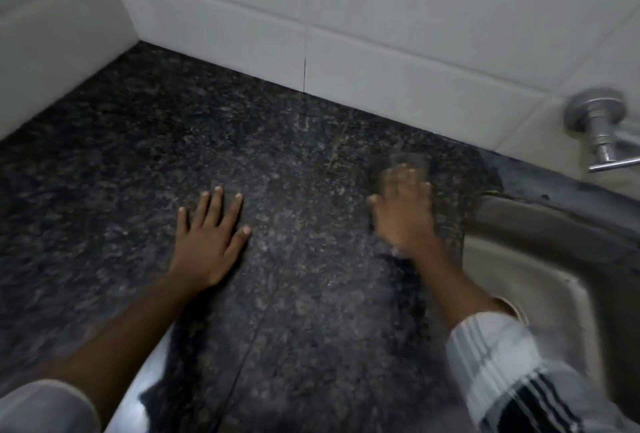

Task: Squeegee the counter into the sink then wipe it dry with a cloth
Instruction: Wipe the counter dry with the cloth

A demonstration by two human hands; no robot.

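While the left hand (pixel 207 242) lies flat on the granite counter (pixel 121 172), the blurred right hand (pixel 405 210) presses something near the sink (pixel 561 259) edge; whether it grips, can't tell; wiping seems underway.

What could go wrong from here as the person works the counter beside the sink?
1. The right hand is motion-blurred over something grey and indistinct near the sink edge; a fast stroke there may leave patches unwiped.
2. The left hand presses flat on the dark granite counter, so the patch beneath it goes uncleaned unless it moves.
3. The tap juts out close by; a wide sweep could knock it.
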